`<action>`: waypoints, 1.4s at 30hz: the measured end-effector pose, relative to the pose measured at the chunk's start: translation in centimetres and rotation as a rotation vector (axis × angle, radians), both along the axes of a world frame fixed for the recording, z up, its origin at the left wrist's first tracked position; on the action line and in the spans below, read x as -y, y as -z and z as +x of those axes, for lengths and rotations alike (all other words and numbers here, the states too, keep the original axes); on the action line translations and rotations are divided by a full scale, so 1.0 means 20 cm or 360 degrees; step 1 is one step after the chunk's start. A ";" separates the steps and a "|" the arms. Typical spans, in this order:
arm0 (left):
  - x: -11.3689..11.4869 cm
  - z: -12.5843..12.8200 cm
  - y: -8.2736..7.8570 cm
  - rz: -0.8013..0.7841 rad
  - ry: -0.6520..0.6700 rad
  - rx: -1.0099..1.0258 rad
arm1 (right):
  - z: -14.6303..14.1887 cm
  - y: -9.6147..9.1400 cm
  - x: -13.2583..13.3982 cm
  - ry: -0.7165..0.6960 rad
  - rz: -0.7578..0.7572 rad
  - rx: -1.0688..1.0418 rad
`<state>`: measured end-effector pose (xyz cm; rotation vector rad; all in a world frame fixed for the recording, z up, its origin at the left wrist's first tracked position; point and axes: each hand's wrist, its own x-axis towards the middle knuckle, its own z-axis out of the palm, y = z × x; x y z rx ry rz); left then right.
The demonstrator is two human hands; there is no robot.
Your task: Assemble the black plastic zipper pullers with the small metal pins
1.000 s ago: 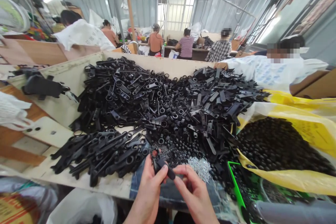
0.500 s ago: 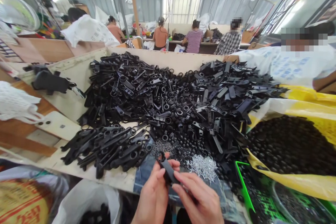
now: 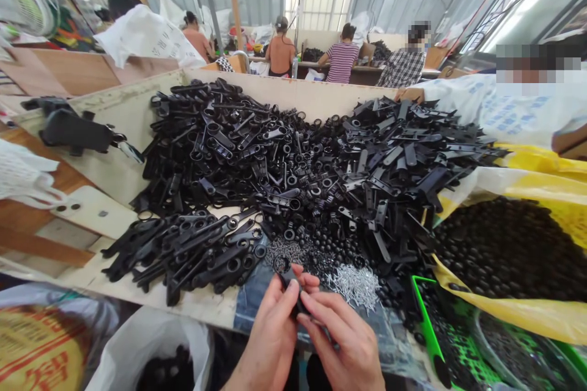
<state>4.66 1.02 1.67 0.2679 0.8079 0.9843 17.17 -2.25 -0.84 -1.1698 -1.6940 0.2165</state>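
My left hand point(image 3: 270, 336) and my right hand point(image 3: 346, 339) meet at the table's near edge, both pinched on one black plastic lever piece point(image 3: 285, 272) with a ring at its far end. The piece points away from me, its lower half hidden between my fingers. Just beyond it lie a small heap of silver screws point(image 3: 355, 284) and small black round caps point(image 3: 328, 253). A big pile of the same black lever pieces point(image 3: 293, 165) fills the table, with a neater bunch point(image 3: 192, 253) to my left.
A yellow sack of small black round parts point(image 3: 504, 244) sits at the right, with a green crate point(image 3: 428, 336) below it. A white bag point(image 3: 151, 348) hangs under the table edge. A person in white point(image 3: 499, 107) works at the far right; other people sit at benches behind.
Both hands have closed in on the black piece and drawn it slightly nearer; the right fingers now cover more of it. The view has tilted down and shifted a little.
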 end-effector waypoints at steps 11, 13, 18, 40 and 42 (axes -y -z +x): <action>0.01 -0.01 0.00 0.0141 0.0085 -0.0219 | -0.02 0.04 0.05 0.0028 -0.0025 0.0058; 0.01 -0.01 -0.01 0.0123 0.0118 -0.0197 | -0.02 0.06 0.05 0.0025 -0.0027 0.0037; 0.01 -0.03 0.02 0.0094 0.0183 -0.0246 | -0.02 0.06 0.07 -0.0008 -0.0135 -0.0134; 0.04 -0.46 0.10 0.1241 -0.0028 -0.2010 | -0.37 -0.05 -0.29 -0.0409 -0.0876 -0.0638; -0.03 -0.56 0.06 0.1490 -0.0195 -0.2480 | -0.43 -0.07 -0.40 -0.0499 -0.0822 -0.0391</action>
